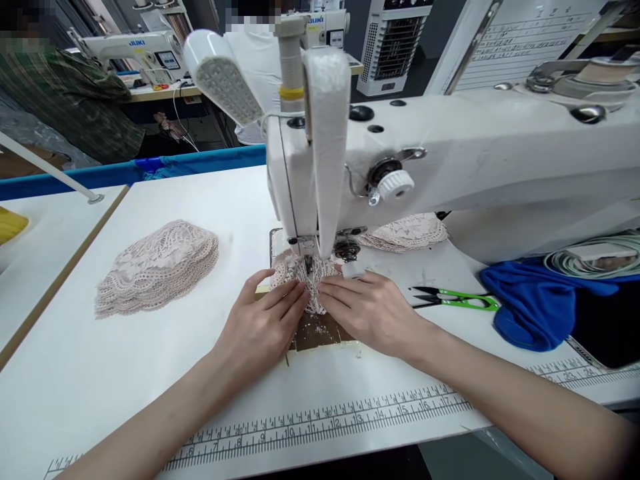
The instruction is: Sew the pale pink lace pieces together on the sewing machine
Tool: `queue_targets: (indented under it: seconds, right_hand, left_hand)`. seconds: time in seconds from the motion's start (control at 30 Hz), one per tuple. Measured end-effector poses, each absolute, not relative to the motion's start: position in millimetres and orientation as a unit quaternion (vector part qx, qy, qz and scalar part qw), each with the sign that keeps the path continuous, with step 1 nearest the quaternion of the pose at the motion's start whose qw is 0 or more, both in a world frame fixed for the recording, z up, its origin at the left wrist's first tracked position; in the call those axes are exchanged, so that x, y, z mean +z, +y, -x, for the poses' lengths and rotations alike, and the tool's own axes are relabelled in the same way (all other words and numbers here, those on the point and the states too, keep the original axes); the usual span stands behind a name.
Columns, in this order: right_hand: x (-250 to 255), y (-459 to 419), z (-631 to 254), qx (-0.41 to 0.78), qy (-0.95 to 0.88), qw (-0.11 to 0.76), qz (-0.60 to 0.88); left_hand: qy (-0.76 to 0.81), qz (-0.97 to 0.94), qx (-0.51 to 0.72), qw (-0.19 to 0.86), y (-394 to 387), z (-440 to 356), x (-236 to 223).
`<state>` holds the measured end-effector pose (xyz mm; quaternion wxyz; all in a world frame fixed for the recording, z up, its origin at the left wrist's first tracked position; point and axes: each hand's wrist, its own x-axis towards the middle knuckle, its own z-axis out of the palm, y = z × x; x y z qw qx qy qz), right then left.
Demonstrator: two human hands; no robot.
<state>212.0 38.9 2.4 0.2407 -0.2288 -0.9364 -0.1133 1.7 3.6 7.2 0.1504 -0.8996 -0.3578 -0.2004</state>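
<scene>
1. Find the lace piece (315, 303) under and just in front of the presser foot (309, 265) of the white sewing machine (450, 133), over the brown plate (320, 335) in the table (150, 373).
2. Expect next to no weight, judging by the thin, open mesh; likely soft, limp and quick to ruffle.
3. Probably not slippery, given the rough texture, but easily snagged or stretched at the holes; best treated as delicate.
4. Best steadied with flat fingertips on both sides, clear of the needle area, without tugging at single threads.
5. Note the left hand (263, 320) palm down at the left side, with fingers straight, slightly fanned, and some tips on the lace.
6. Note the right hand (375, 310) opposite, palm down, with fingers nearly together, pointing inward, and tips on the right side of the lace.
7. Visibly laid flat, not clenched; impossible to tell of any pinch underneath, with thumbs hard to make out.
8. Note forearms angled in from the lower corners, across the printed ruler (300, 430), with wrists low.
9. Compare the layered lace stack (160, 267) to the left, slumped into a low mound: another hint of limpness.
</scene>
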Motion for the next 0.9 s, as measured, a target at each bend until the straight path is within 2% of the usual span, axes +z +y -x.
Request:
queue_targets:
  seconds: [0.4, 0.6, 0.9]
  right_hand:
    - [2, 47, -211, -0.119, -0.932, 0.225, 0.258]
    - [0, 39, -211, -0.076, -0.921, 0.251, 0.288]
    - [0, 36, -211, -0.078, -0.922, 0.259, 0.276]
  left_hand:
    - [-0.372, 0.894, -0.207, 0.14, 15, 2, 4]
    - [-0.381, 0.888, -0.212, 0.147, 3, -4, 6]
    - [-0.378, 0.885, -0.215, 0.167, -1, -8, 7]
